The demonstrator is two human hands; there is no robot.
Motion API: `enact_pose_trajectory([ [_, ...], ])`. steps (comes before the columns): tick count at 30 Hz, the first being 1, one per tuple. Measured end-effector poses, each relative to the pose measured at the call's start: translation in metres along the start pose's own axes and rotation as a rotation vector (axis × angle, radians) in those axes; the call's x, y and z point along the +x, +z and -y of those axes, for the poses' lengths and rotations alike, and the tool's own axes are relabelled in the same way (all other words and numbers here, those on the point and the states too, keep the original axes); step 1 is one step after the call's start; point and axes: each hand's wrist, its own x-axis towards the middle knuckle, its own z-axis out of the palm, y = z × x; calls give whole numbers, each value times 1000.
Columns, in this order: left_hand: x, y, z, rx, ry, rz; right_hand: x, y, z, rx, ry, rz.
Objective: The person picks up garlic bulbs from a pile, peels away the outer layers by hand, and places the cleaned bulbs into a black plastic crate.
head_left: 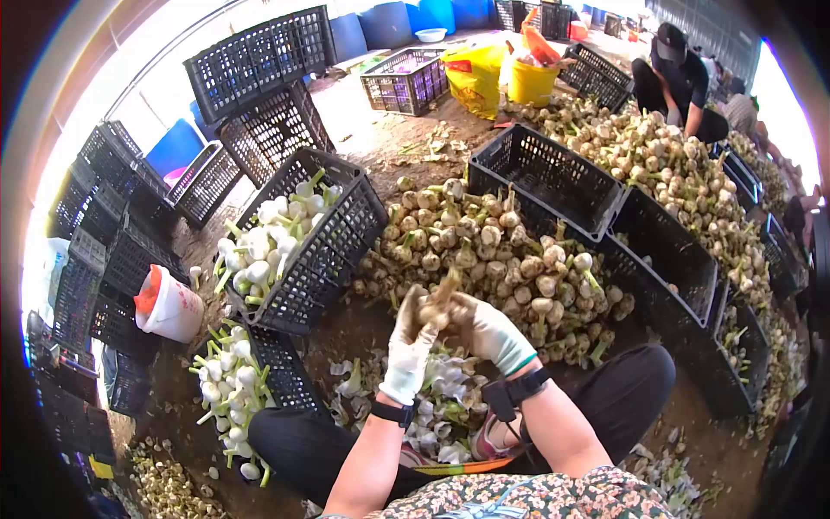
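Note:
My left hand [410,344] and my right hand [487,330], both in white work gloves with soiled fingers, meet in front of me. Between them is a garlic bulb [443,300] with its brown, dry stalk pointing up; fingers of both hands are closed around it and cover part of it. Just beyond lies a heap of unpeeled garlic [484,238]. Below my hands, loose white garlic skins [450,394] cover the ground between my legs. To the left, a tilted black crate [324,268] holds cleaned white garlic [268,246] with green stems.
More cleaned garlic [232,381] lies left of my knee. A white bucket [170,304] stands by stacked black crates [108,233]. Black crates [553,186] line the right side before a long garlic heap [683,190]. A co-worker [679,73] crouches behind it. A yellow bucket [531,82] stands at the back.

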Motion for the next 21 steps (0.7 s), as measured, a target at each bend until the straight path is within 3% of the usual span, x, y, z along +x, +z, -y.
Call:
enact_pose_trajectory([
  [1, -8, 4, -8, -25, -17, -23, -8, 17, -3, -168, -3, 66],
  [2, -10, -3, -7, 179, 111, -52, -21, 31, 1, -558, -122, -64],
  [5, -31, -8, -13, 12, 84, -46, -27, 47, -17, -531, -279, -29],
  [6, -36, -9, -16, 13, 86, -42, -36, 63, -18, -374, -239, -2],
  [8, -42, -10, -20, 815, 555, -50, -32, 63, -37, -410, -237, -106],
  [9, -46, -12, -18, 814, 562, -51, -35, 65, -42, -430, -263, -124],
  [11, -55, -19, -15, 377, 235, -148, -42, 65, -46, -309, -216, -95],
  [13, -61, -18, -20, 322, 244, -152, -47, 67, -48, -184, -169, -74],
  [15, -63, -20, -26, 771, 519, -101, -52, 67, -49, -38, -162, -38],
  [19, -70, -4, -34, 990, 601, -108, -47, 69, -53, -332, -274, -161],
  [21, -69, -10, -26, 938, 596, -116, -50, 69, -51, -308, -254, -139],
])
